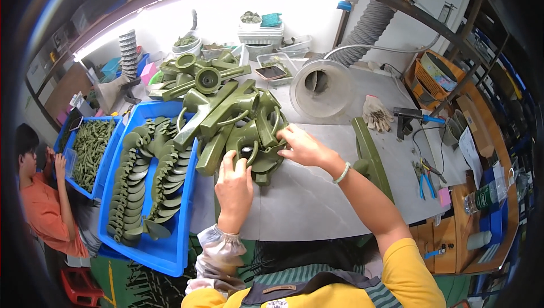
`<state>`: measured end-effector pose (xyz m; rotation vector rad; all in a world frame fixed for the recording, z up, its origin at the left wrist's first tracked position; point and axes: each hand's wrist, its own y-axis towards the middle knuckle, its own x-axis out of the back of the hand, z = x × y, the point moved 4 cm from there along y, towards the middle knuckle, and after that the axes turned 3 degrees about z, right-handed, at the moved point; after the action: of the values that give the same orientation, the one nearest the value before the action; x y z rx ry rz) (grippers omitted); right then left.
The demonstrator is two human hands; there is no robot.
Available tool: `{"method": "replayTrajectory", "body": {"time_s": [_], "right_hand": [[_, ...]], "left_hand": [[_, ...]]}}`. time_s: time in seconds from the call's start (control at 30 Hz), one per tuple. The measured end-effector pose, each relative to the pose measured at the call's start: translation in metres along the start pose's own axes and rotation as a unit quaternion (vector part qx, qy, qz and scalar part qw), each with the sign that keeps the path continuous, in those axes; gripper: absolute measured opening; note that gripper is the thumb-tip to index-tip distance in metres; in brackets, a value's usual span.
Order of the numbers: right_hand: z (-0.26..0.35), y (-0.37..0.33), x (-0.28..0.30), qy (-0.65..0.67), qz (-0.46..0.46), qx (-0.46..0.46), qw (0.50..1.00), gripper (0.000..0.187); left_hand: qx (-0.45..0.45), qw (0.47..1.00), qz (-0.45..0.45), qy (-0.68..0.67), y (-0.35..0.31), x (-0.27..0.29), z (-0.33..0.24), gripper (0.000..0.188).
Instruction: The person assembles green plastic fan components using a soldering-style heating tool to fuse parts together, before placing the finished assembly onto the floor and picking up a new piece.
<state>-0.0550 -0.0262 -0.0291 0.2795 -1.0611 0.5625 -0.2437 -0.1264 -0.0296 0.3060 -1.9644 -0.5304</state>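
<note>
My left hand [234, 188] has its fingers curled at the near edge of an olive-green moulded part [245, 137] with a ring-like loop and a dark opening. From the right, my right hand [304, 146] grips the same part, its fingertips bent over the far side. A rounded olive-green flap [266, 161] lies between the two hands. Beyond them rises a heap of similar olive-green parts [232, 104] with long blocky arms and loops. Part of what my fingers press on is hidden under them.
Left stands a blue tray [184, 240] with rows of olive-green discs [136, 186]. Another long green part [371, 161] lies right, near pliers [425, 180], a glove [377, 114] and a hot-glue gun [411, 118]. A clear extraction hood [334, 101] stands behind. A co-worker [51, 200] sits far left.
</note>
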Motion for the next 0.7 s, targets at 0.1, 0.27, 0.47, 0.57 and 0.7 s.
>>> {"method": "replayTrajectory", "body": {"time_s": [0.1,0.27,0.47,0.57,0.7], "right_hand": [[-0.004,-0.003,-0.008,0.083,-0.056,-0.009,0.995,0.062],[-0.016,-0.017,0.0,0.099,-0.144,0.065,0.982,0.041],[0.009,-0.042,0.035,-0.052,-0.127,0.225,0.965,0.011],[0.023,-0.081,0.051,-0.07,-0.062,0.178,0.98,0.013],[0.01,-0.14,0.061,-0.035,-0.118,0.183,0.975,0.017]], "left_hand": [[0.012,1.0,-0.008,-0.018,-0.002,0.002,0.004,0.021],[0.013,0.999,-0.014,-0.029,0.002,0.003,0.005,0.018],[0.012,1.0,0.007,-0.014,0.004,0.008,0.0,0.021],[-0.036,0.998,-0.032,0.029,0.002,0.019,-0.01,0.035],[-0.142,0.976,0.035,-0.159,-0.006,0.049,-0.064,0.056]]}}
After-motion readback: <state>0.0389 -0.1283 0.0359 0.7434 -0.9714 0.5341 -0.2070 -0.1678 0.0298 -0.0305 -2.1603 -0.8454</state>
